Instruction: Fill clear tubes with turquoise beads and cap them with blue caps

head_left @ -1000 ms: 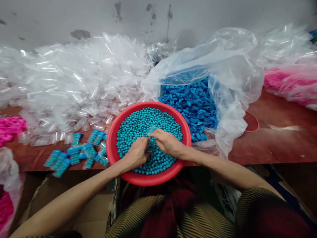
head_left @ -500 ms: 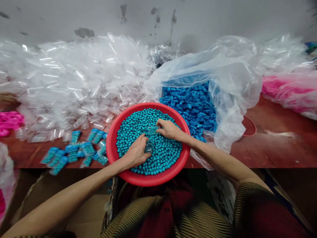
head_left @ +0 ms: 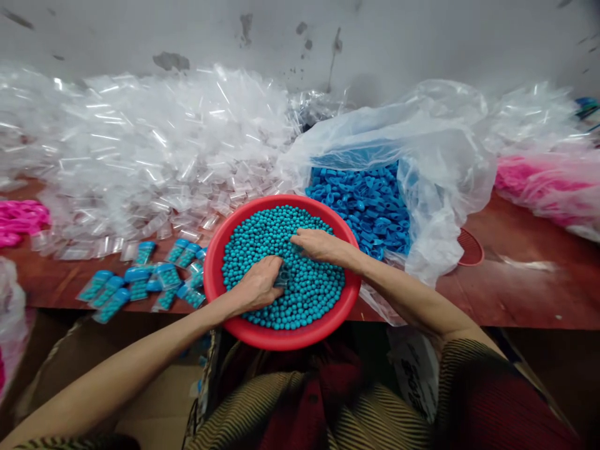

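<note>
A red basin (head_left: 281,337) full of small teal beads (head_left: 262,234) sits at the table's near edge. My left hand (head_left: 255,284) rests on the beads, closed around a small clear tube (head_left: 282,277) that pokes out at its fingertips. My right hand (head_left: 321,245) lies on the beads a little farther back. Its fingers are pressed together and curled down into them, so I cannot make out what it holds. The two hands are a short way apart.
Several bead-filled tubes with blue caps (head_left: 140,284) lie left of the basin. A big heap of empty clear tubes (head_left: 154,156) is behind. An open plastic bag of blue caps (head_left: 370,200) is at the right, with a small red strainer (head_left: 471,247) beyond. Pink parts (head_left: 19,219) lie far left.
My right hand has left the left hand, lifted a clear tube, then dropped its fingers back into the beads farther away. My left hand stayed put on its tube.
</note>
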### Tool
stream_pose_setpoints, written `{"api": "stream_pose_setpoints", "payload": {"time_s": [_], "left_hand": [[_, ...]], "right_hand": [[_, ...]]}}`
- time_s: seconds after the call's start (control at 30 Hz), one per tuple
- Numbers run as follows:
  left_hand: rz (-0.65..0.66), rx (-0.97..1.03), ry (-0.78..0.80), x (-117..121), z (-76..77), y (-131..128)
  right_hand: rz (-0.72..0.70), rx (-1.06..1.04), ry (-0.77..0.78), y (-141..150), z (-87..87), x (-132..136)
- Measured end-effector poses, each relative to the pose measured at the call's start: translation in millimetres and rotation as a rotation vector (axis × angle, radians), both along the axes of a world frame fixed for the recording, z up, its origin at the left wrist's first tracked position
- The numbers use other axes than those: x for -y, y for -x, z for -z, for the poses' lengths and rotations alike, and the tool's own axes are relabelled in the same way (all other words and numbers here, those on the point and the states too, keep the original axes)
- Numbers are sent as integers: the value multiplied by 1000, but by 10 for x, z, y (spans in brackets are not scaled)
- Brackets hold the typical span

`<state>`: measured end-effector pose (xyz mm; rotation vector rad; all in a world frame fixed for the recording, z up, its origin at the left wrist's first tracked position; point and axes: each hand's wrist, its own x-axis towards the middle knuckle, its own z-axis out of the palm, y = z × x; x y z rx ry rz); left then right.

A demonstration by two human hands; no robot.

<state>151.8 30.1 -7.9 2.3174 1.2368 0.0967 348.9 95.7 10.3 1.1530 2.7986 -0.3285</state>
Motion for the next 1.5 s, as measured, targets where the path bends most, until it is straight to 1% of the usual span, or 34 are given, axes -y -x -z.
{"api": "stream_pose_setpoints", "payload": {"time_s": [0.13,0.23,0.33,0.43,0.5,0.57,0.6,0.67,0.73,0.8,0.87,0.97,1.0,1.07,1.17,1.2,1.23,1.27,1.3,1.33,1.37,1.4,1.43,1.5], "left_hand": [[9,27,-14,3,36,2],[10,18,-21,5,39,-16],[-4,23,-51,40,26,-29],[-48,-1,-151,100,4,-23],[-52,0,-191,121,-8,-13],[-26,27,-173,111,-13,-8],[-14,42,-157,95,-12,-12],[8,58,-130,49,-7,-33],[20,45,-113,-2,-5,-74],[-11,19,-89,-53,-8,-121],[-84,43,-32,-99,-12,-159],[-139,166,69,-154,-6,-184],[-141,176,88,-164,-1,-188],[-142,134,94,-171,11,-201],[-121,89,82,-149,17,-232],[-111,95,77,-134,13,-240],[-112,101,77,-117,4,-242],[-125,109,82,-99,-11,-236],[-151,123,90,-80,-31,-219],[-185,144,96,-63,-55,-191],[-222,172,97,-48,-82,-150],[-255,203,94,-37,-110,-99],[-284,231,85,-30,-137,-41],[-323,254,64,-32,-178,83]], "right_hand": [[72,-73,-5,-200,30,121],[104,-105,-11,-247,4,190],[93,-163,-29,-126,-11,182],[58,-232,-11,110,33,135],[51,-312,62,260,98,106],[74,-419,184,349,181,90],[103,-479,247,365,222,88],[206,-606,336,350,296,99],[318,-715,363,313,348,129],[415,-793,362,300,367,170],[494,-866,390,329,351,210],[586,-987,517,416,269,250],[608,-1021,565,444,236,254],[665,-1070,649,483,179,249],[745,-1106,760,472,141,209],[757,-1105,764,443,139,197],[760,-1093,729,399,139,191],[747,-1072,646,341,137,196],[715,-1039,519,270,131,215],[663,-992,369,192,120,252],[583,-934,217,112,104,308],[473,-862,96,39,83,380],[329,-772,34,-20,62,465],[-48,-541,15,-69,30,650]]}}
